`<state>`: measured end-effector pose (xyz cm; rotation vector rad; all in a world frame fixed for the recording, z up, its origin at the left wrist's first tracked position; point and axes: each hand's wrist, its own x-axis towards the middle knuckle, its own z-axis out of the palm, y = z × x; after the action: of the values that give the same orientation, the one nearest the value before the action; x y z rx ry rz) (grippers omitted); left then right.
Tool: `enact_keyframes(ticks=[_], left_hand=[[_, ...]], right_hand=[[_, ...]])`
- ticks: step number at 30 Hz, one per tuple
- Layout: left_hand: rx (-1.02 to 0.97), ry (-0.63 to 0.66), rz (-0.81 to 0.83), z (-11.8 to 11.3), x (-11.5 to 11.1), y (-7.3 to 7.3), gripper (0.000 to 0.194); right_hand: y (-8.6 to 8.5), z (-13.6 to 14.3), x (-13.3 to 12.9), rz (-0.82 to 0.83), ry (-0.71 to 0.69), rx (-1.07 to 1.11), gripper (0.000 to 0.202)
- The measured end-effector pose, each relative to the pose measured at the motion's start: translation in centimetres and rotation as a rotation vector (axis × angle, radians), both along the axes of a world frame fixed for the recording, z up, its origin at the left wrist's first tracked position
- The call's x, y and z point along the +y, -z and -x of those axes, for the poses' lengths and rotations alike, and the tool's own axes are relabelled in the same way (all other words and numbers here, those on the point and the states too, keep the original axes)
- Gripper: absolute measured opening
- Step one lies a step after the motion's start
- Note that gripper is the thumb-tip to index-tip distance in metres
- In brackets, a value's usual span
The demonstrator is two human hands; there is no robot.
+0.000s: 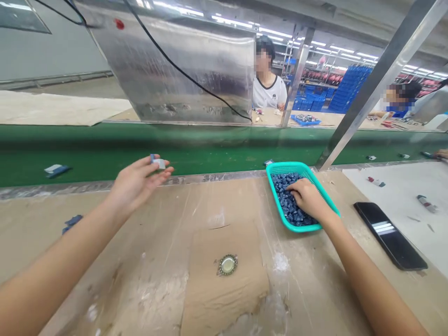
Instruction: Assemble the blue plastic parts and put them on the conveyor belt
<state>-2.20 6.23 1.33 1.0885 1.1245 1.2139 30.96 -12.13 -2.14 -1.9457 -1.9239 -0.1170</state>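
Over the near edge of the green conveyor belt, my left hand (140, 179) holds a small blue-and-white piece (159, 162) between thumb and fingers. My right hand (308, 196) reaches into a turquoise plastic basket (300, 229). Its fingers are pinched together on top of many small dark blue pieces (289, 203); whatever is between the fingertips is hidden. A bottle cap (227, 264) lies hollow side up on a piece of cardboard (227, 298) in front of me, with neither hand touching it.
The green belt (217, 149) crosses behind the worktable, carrying a blue-and-white piece (56, 170) at left. Blue pieces (72, 223) lie by my left forearm. A phone (390, 235) rests right of the basket. A slanted metal post (378, 84) stands behind; co-workers (269, 88) sit beyond.
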Motion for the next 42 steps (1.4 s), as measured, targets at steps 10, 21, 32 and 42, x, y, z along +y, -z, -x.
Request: enact_keyframes(ticks=[10, 21, 32, 42], left_hand=[[-0.148, 0.308, 0.438, 1.6, -13.6, 2.7, 0.055], [-0.138, 0.132, 0.372, 1.2, -12.4, 1.1, 0.043], [-0.372, 0.421, 0.369, -0.7, -13.2, 2.3, 0.042], [-0.238, 0.531, 0.218, -0.2, -13.0, 2.7, 0.027]], right_hand=[[0.2, -0.6, -0.9, 0.054, -0.051, -0.151, 0.034], [-3.8, 2.2, -1.5, -0.288, 0.016, 0.898, 0.017], [-3.0, 10.0, -2.6, -0.045, -0.348, 0.865, 0.021], [-1.2, 14.1, -3.5, 0.1, -0.622, 0.328, 0.014]])
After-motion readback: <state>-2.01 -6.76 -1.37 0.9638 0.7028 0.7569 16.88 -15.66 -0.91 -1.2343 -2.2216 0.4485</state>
